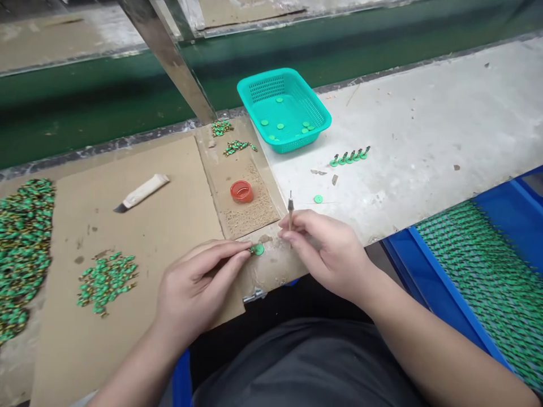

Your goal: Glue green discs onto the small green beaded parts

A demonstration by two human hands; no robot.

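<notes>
Near the bench's front edge, my left hand (199, 280) pinches a small piece ending in a round green disc (258, 249) between thumb and fingertips. The rest of that piece is hidden by the fingers. To its right, my right hand (326, 249) is closed around a thin brush-like tool (291, 213) with a light handle, a metal collar and a fine dark tip pointing up. The tool stands apart from the disc. A loose green disc (318, 199) lies just beyond my right hand. An open red pot (241, 192) sits on the cardboard beyond my left hand.
A teal basket (287, 146) holds several green discs. A row of green pieces (350, 156) stands behind the loose disc. Piles of green-and-brass parts (106, 281) and a taped blade (142, 192) lie left. A blue tray (458, 299) full of green pieces is at right.
</notes>
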